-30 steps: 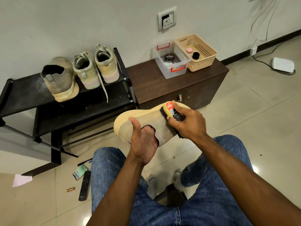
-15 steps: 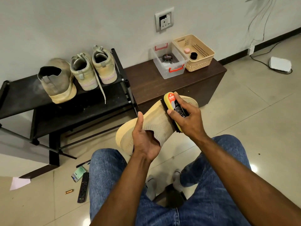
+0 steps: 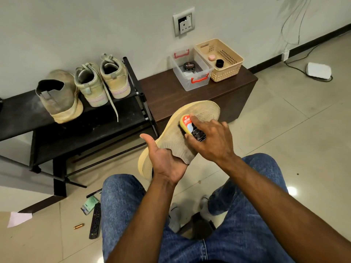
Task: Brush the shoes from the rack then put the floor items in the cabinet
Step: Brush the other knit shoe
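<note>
Shoe (image 3: pixel 176 137) held over the lap, left hand (image 3: pixel 167 164) tucked into its collar | right hand (image 3: pixel 212 141) grip clamped on brush (image 3: pixel 191 128), bristles against the knit upper | risk: hard strokes could twist the shoe off the left hand onto the floor (image 3: pixel 284 120).

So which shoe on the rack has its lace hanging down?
The right sneaker, nearest the cabinet. Its lace dangles over the shelf edge. The middle sneaker and grey slip-on show no hanging lace.

"Cherry" reads on the black tin (image 3: pixel 189 66) lid in the clear box (image 3: pixel 190 83). Brush (image 3: pixel 191 127) label print too blurred to read.
</note>
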